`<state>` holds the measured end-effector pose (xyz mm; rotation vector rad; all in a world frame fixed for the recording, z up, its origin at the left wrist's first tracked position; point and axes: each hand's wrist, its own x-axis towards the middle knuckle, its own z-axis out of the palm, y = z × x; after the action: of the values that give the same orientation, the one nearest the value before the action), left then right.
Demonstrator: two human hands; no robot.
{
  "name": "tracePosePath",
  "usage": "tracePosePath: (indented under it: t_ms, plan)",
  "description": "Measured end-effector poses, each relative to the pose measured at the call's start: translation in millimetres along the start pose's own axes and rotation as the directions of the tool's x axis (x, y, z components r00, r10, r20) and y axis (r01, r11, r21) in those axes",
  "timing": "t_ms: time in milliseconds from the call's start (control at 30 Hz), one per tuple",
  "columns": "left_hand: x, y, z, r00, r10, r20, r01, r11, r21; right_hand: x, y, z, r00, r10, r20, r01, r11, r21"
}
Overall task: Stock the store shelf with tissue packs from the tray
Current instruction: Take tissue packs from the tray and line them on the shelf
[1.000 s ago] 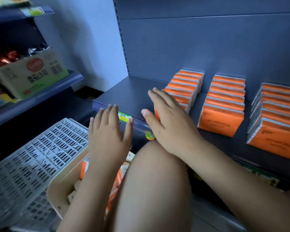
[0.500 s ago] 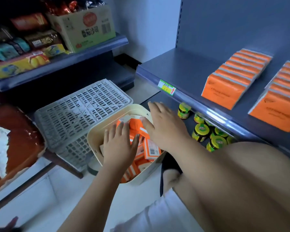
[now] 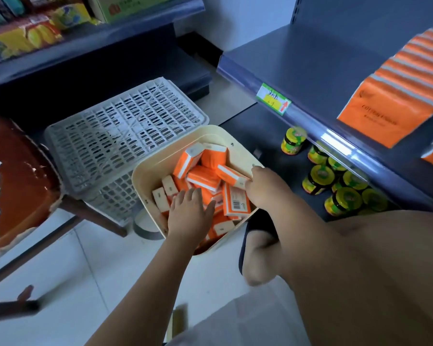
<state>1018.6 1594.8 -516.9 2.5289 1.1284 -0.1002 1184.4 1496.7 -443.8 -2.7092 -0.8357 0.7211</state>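
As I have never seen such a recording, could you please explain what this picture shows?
There is no machine here: a person wears a camera on the head, which looks down at their own two bare hands. The cream tray holds loose orange tissue packs. The left hand rests open on them; the right hand touches one pack at the tray's right side, but its fingers are hidden, so a grip is unclear. A stocked row of packs already stands on the blue shelf, with jars beneath and a grey crate beside the tray.

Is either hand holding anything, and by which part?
Right hand seems to pinch one tissue pack by its white end; left hand lies open on loose packs.
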Motion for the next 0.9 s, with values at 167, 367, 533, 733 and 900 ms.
tracePosePath:
  t_ms: [167, 367, 533, 733, 900]
  plan:
    - [27, 2, 13, 0.996, -0.084, -0.008, 0.083, 0.993, -0.08, 28, -4, 9, 1.0, 0.023, 0.013, -0.024, 0.995, 0.102]
    - [62, 17, 17, 0.951, -0.31, 0.013, 0.29, 0.873, -0.393, 47, -4, 40, 1.0, 0.021, -0.01, -0.021, 0.999, 0.042]
    - [98, 22, 33, 0.827, -0.528, 0.192, 0.526, 0.607, -0.596, 65, -14, 63, 0.998, -0.018, -0.062, 0.013, 0.996, -0.085]
    - [120, 37, 30, 0.722, -0.61, 0.328, 0.6, 0.315, -0.735, 87, -22, 85, 1.0, 0.014, -0.007, -0.016, 0.957, -0.288]
    - [135, 41, 34, 0.687, -0.613, 0.39, 0.614, 0.204, -0.762, 98, -10, 94, 0.985, 0.037, -0.171, -0.079, 0.967, -0.242]
